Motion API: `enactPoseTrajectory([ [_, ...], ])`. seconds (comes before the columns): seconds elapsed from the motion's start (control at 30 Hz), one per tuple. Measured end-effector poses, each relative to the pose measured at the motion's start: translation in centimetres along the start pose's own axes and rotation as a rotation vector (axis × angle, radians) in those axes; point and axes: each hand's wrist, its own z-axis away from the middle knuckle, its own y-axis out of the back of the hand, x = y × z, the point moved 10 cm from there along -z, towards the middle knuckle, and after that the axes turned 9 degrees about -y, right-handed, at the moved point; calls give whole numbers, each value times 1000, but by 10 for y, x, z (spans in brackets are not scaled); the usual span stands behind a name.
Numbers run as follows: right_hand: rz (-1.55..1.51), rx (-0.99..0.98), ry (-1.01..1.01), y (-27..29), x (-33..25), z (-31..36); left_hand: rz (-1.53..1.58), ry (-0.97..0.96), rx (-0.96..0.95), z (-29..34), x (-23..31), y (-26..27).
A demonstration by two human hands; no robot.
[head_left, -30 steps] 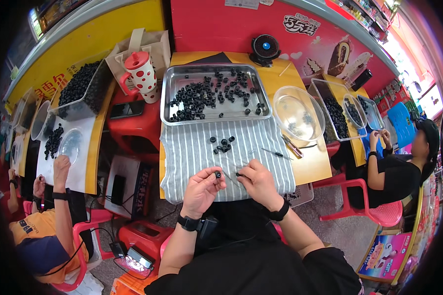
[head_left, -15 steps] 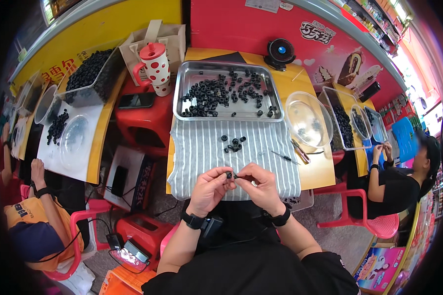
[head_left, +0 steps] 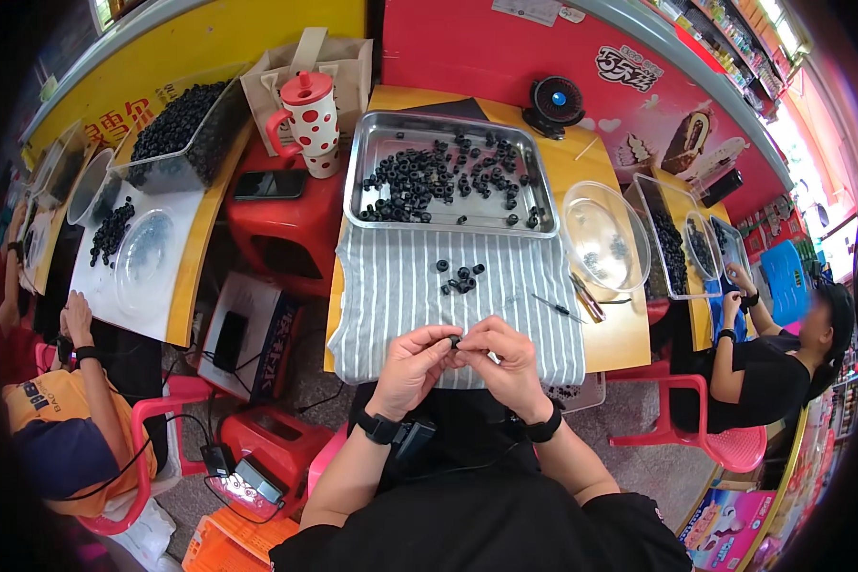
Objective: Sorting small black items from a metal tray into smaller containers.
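Black piece sits over the striped cloth, pinched in the left hand. The right hand bends its fingers in close; I cannot tell what they grip. Finger work on this piece seems the step now; next calls for gentle, steady pinching.

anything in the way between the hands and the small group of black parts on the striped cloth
Nothing visible: only striped cloth lies between the left hand, right hand and the black parts beyond them. The slim dark tool lies off to the right, outside that path.
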Motion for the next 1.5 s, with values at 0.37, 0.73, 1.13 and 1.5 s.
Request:
enactPoseTrajectory([
  [0.37, -109, 13, -171, 7, 18, 2, -51, 24, -3, 3, -3, 3],
  [0.73, -30, -56, -51, -1, 8, -1, -70, 16, 11, 4, -3, 4],
  [1.13, 57, -105, -36, 0, 14, -12, -189, 14, -36, 3, -3, 4],
  [1.5, 267, -113, 41, -8, -1, -15, 7, 120, -108, 5, 0, -6],
])
